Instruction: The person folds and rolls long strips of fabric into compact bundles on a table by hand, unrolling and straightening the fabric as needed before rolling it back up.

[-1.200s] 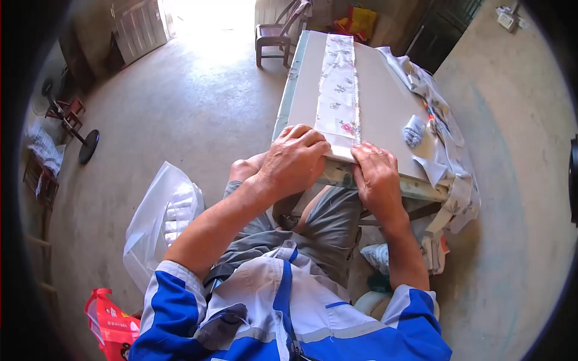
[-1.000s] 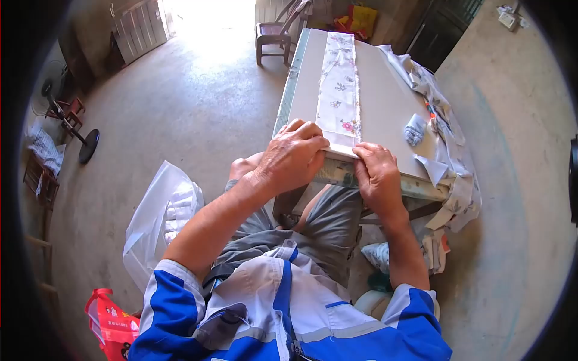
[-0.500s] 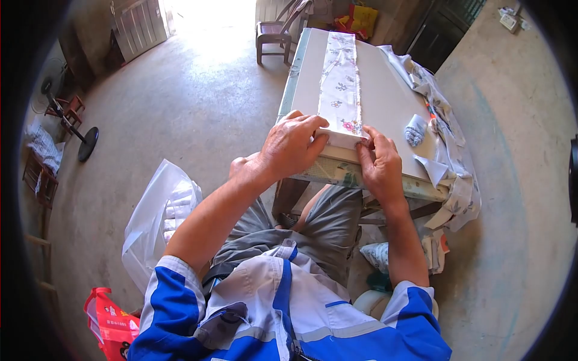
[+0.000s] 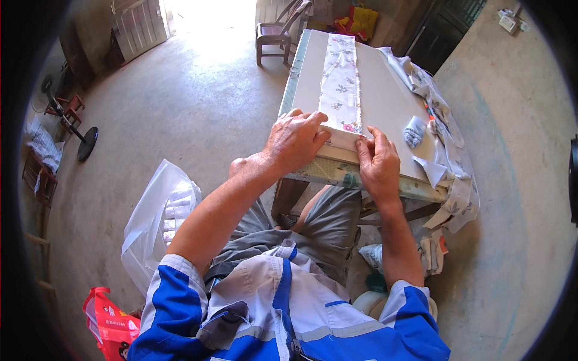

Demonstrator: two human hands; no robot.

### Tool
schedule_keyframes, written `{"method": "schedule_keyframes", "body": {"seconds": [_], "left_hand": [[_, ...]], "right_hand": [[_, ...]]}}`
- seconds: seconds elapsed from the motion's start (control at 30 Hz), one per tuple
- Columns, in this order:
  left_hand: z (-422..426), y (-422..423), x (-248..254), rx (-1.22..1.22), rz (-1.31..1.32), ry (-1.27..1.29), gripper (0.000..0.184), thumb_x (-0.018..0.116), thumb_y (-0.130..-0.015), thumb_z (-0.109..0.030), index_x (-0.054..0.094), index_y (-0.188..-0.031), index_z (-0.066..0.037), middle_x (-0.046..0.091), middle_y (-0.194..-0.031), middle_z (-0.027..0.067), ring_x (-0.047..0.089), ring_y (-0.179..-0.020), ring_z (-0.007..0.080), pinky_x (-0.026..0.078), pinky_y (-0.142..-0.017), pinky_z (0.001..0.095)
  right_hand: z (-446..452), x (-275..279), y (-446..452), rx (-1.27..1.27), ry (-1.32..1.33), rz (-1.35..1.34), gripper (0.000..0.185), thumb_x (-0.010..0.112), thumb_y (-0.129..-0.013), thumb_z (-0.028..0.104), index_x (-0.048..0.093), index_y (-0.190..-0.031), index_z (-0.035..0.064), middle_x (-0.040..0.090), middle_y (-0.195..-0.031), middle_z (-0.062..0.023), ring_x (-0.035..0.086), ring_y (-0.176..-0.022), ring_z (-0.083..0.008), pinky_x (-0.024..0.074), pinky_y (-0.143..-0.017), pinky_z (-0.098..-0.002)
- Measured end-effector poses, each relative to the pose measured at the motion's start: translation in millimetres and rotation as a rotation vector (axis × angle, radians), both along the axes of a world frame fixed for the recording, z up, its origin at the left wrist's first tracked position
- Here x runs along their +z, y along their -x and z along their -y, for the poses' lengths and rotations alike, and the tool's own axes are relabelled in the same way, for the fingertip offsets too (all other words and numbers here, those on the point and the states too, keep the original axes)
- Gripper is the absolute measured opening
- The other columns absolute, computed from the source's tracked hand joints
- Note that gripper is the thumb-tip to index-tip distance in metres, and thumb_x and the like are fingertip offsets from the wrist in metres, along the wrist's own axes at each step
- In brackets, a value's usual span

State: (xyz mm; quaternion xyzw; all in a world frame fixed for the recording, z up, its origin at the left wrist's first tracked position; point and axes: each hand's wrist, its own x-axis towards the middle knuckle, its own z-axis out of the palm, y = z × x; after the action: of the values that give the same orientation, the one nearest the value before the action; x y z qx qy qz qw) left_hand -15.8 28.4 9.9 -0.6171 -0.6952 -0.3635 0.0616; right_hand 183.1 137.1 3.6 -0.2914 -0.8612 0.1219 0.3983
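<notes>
A long white floral cloth strip (image 4: pixel 341 84) lies lengthwise on the pale table (image 4: pixel 382 90), its near end folded over at the near edge. My left hand (image 4: pixel 295 141) pinches the left corner of that fold between thumb and fingers. At the right corner, my right hand (image 4: pixel 379 162) holds the fold the same way, its index finger raised a little. To the right of the strip sits a small rolled cloth bundle (image 4: pixel 413 132). More floral cloth (image 4: pixel 451 144) hangs in a heap over the table's right edge.
A clear plastic bag (image 4: pixel 147 225) with white rolls stands on the floor at the left, a red bag (image 4: pixel 111 325) nearer. Beyond the table is a wooden chair (image 4: pixel 274 39). A standing fan (image 4: pixel 88 145) is at far left. Packets (image 4: pixel 430 253) lie below the table's right side.
Both hands have moved slightly away from me, carrying the fold at the strip's near end up and forward. More of the table's near edge shows.
</notes>
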Motion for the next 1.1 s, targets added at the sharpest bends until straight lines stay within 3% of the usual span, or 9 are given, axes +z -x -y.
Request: {"method": "schedule_keyframes", "body": {"seconds": [0.37, 0.47, 0.57, 0.67, 0.77, 0.87, 0.97, 1.1], "left_hand": [[-3.2, -3.7, 4.3, 0.104, -0.027, 0.080, 0.040, 0.069, -0.097, -0.034, 0.068, -0.126, -0.006, 0.077, -0.091, 0.0145, 0.070, -0.105, 0.0348, 0.053, -0.095, 0.0502], [-4.0, -1.9, 1.1, 0.091, -0.017, 0.061, 0.043, 0.071, -0.095, -0.036, 0.068, -0.127, -0.007, 0.077, -0.094, 0.0141, 0.070, -0.106, 0.0352, 0.053, -0.095, 0.0510], [-4.4, -1.9, 4.1, 0.113, 0.000, 0.107, 0.047, 0.073, -0.093, -0.038, 0.067, -0.128, -0.007, 0.077, -0.096, 0.0150, 0.070, -0.109, 0.0355, 0.053, -0.097, 0.0515], [-9.3, 3.8, 2.6, 0.139, -0.020, 0.113, 0.052, 0.075, -0.090, -0.041, 0.067, -0.129, -0.007, 0.077, -0.095, 0.0160, 0.070, -0.112, 0.0364, 0.052, -0.098, 0.0517], [-9.1, 2.2, 5.8, 0.160, -0.033, 0.121, 0.055, 0.076, -0.089, -0.042, 0.066, -0.130, -0.007, 0.077, -0.095, 0.0168, 0.070, -0.113, 0.0376, 0.052, -0.099, 0.0514], [-11.0, 6.3, 7.0, 0.150, -0.017, 0.141, 0.056, 0.077, -0.089, -0.042, 0.066, -0.131, -0.006, 0.077, -0.095, 0.0163, 0.071, -0.110, 0.0379, 0.052, -0.098, 0.0513], [-8.0, 2.6, 14.1, 0.157, -0.025, 0.175, 0.056, 0.077, -0.089, -0.041, 0.066, -0.131, -0.006, 0.077, -0.095, 0.0162, 0.071, -0.109, 0.0373, 0.053, -0.097, 0.0513], [-4.6, 1.6, 17.9, 0.131, -0.048, 0.191, 0.057, 0.076, -0.089, -0.043, 0.067, -0.130, -0.005, 0.077, -0.098, 0.0167, 0.071, -0.108, 0.0365, 0.052, -0.098, 0.0495]], "right_hand": [[-3.7, 1.8, 3.2, -0.035, 0.103, 0.047, 0.043, 0.074, -0.097, 0.018, 0.063, -0.133, -0.0016, 0.074, -0.093, -0.0139, 0.068, -0.094, -0.0359, 0.0494, -0.091, -0.0517], [-7.4, -3.3, 4.5, -0.064, 0.037, 0.076, 0.044, 0.074, -0.097, 0.020, 0.063, -0.133, -0.0008, 0.073, -0.102, -0.0162, 0.068, -0.098, -0.0371, 0.0489, -0.093, -0.0521], [-5.4, -1.0, 4.3, -0.108, 0.060, 0.127, 0.045, 0.074, -0.096, 0.022, 0.063, -0.134, 0.0003, 0.070, -0.119, -0.0191, 0.066, -0.111, -0.0370, 0.0479, -0.095, -0.0535], [10.8, 8.7, 7.7, -0.116, -0.228, 0.249, 0.054, 0.074, -0.097, 0.029, 0.061, -0.139, -0.0016, 0.065, -0.135, -0.0215, 0.060, -0.129, -0.0387, 0.0443, -0.102, -0.0548], [27.0, 0.7, 18.7, 0.124, -0.367, 0.238, 0.066, 0.073, -0.097, 0.035, 0.056, -0.145, -0.0058, 0.058, -0.149, -0.0241, 0.049, -0.144, -0.0416, 0.0358, -0.116, -0.0564], [40.2, -3.7, 26.6, 0.255, -0.368, 0.295, 0.084, 0.071, -0.097, 0.049, 0.048, -0.152, -0.0095, 0.048, -0.158, -0.0269, 0.040, -0.152, -0.0430, 0.0231, -0.127, -0.0553], [35.5, -4.9, 20.2, 0.228, -0.229, 0.401, 0.100, 0.066, -0.095, 0.065, 0.041, -0.157, -0.0099, 0.039, -0.165, -0.0283, 0.031, -0.158, -0.0410, 0.0171, -0.131, -0.0533], [21.3, -5.9, -2.9, 0.143, -0.210, 0.561, 0.115, 0.059, -0.092, 0.078, 0.034, -0.161, -0.0095, 0.035, -0.168, -0.0278, 0.027, -0.160, -0.0389, 0.0180, -0.131, -0.0512]]}}
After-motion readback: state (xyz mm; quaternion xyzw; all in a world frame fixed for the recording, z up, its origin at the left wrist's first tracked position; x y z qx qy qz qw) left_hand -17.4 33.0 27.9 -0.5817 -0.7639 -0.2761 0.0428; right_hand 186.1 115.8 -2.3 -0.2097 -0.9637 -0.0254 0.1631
